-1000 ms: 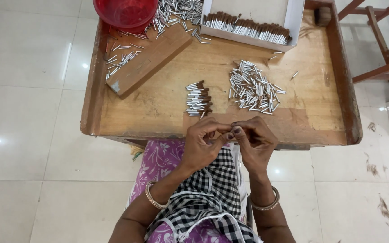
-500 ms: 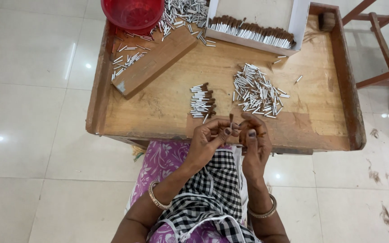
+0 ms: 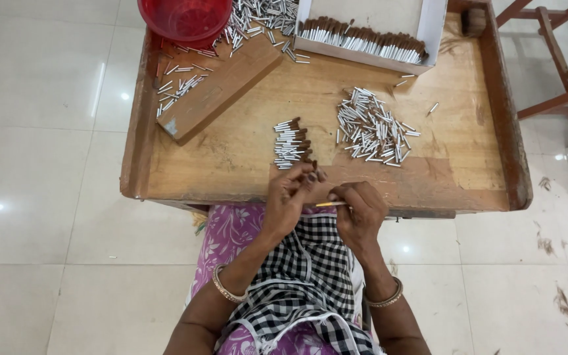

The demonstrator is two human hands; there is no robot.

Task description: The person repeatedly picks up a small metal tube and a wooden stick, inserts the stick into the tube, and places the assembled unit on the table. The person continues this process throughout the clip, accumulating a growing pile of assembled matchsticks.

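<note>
My left hand [image 3: 288,197] is raised over the front edge of the wooden tray table [image 3: 231,158], fingertips pinched on a small brown-tipped silver piece just below a neat row of finished brown-tipped tubes [image 3: 292,143]. My right hand [image 3: 359,213] is closed around a thin yellow stick [image 3: 329,204] that points left toward the other hand. The two hands are a few centimetres apart. A loose heap of plain silver tubes [image 3: 373,126] lies on the table to the right of the row.
A white box [image 3: 369,29] at the back holds a long row of brown-tipped tubes. A red bowl [image 3: 185,16], a slanted wooden block [image 3: 221,89] and scattered silver tubes [image 3: 258,16] sit at the back left. A wooden chair frame [image 3: 553,59] stands right.
The hands, pressed together a second ago, have drawn apart. The left hand has reached up toward the row of finished tubes; the right now shows the yellow stick.
</note>
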